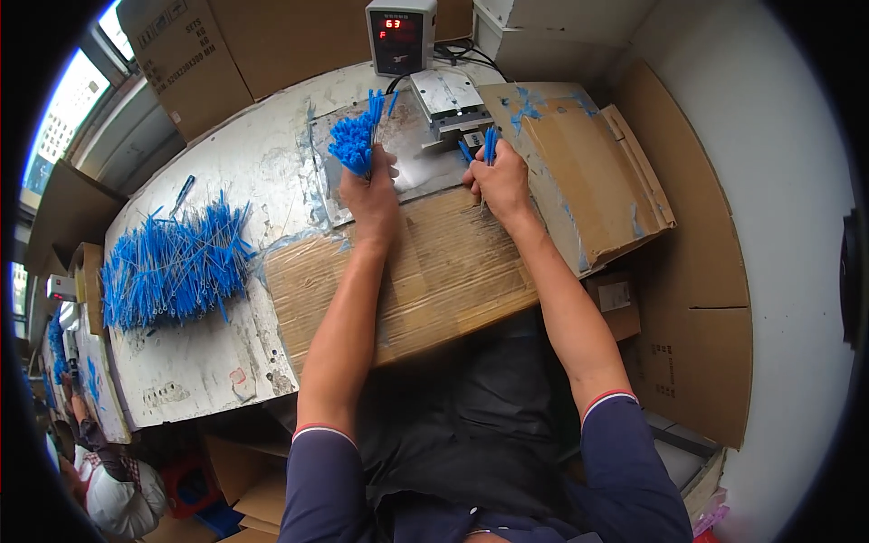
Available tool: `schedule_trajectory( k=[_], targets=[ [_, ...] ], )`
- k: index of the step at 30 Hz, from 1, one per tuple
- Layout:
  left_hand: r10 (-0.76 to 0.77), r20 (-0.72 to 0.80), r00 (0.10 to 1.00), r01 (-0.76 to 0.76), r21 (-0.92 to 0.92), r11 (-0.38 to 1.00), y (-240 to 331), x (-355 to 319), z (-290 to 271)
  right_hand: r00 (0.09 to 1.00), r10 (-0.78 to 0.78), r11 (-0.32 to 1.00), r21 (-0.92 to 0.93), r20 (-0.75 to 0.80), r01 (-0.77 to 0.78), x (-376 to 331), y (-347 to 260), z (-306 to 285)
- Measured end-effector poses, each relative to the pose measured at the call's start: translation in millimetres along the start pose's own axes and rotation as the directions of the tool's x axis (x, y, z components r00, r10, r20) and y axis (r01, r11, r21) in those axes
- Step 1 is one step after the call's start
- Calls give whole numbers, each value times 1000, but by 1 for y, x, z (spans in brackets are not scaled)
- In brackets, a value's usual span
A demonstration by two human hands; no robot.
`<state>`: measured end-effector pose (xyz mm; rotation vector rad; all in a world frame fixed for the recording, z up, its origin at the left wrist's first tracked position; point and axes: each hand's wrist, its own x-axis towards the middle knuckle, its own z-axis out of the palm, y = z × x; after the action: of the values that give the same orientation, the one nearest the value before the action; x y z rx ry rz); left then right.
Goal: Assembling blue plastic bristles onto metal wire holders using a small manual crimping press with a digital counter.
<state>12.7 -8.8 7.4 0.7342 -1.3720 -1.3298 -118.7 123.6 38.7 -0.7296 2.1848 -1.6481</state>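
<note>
My left hand (pixel 371 196) is closed around a thick bundle of thin wires with blue sleeves (pixel 351 145), held with the blue ends up. A few of those blue ends stick out above the rest. My right hand (pixel 504 184) pinches a few blue-sleeved wires (pixel 491 145) at the front of a small metal bench machine (pixel 450 98). Thin bare wire ends hang below the right fingers. Another short blue piece (pixel 464 149) shows beside the right fingertips, by the machine's dark front part. Both hands are over a metal plate (pixel 424 172).
A large heap of blue-sleeved wires (pixel 181 262) lies on the white table at left, with a pen (pixel 184 193) behind it. A counter box with red digits (pixel 401 41) stands at the back. Cardboard covers the table's front edge (pixel 407 290); a carton (pixel 579 163) stands at right. Another person (pixel 118 484) is at lower left.
</note>
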Motion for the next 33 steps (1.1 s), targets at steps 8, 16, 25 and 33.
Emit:
schedule_trajectory(
  k=[8, 16, 25, 33],
  targets=[
    [-50, 53, 997, 52, -29, 998, -2, 4, 0, 998, -1, 997, -77, -62, -4, 11, -5, 13],
    [162, 0, 987, -160, 155, 975, -9, 6, -3, 993, 27, 999, -40, -118, -32, 10, -6, 23],
    [268, 84, 960, -281, 342, 897, 5, 0, -1, 990, 77, 992, 109, -122, -64, 5, -11, 26],
    [280, 312, 908, -400, 442, 803, -7, -2, 4, 984, 172, 888, 441, -48, -134, -4, -1, 24]
  ],
)
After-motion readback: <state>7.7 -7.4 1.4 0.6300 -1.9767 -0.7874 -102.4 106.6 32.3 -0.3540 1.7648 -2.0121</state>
